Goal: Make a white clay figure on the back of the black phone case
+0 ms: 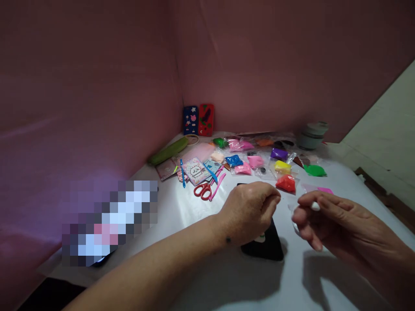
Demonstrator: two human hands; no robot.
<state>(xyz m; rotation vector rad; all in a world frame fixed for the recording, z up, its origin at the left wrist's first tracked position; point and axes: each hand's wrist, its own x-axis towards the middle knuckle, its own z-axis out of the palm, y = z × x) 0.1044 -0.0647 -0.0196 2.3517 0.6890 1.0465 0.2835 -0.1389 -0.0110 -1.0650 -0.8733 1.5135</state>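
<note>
White table [201, 216]: left hand [249, 211] curling loosely above black phone case [266, 246]; right hand [327, 220] pinching possibly white clay [315, 206].

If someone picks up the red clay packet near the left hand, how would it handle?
The red clay packet is a soft lump in clear film, so it probably feels light and squashes under a pinch. The glossy wrap may be slippery. Lying slumped on the white table, it seems unlikely to roll.
</note>
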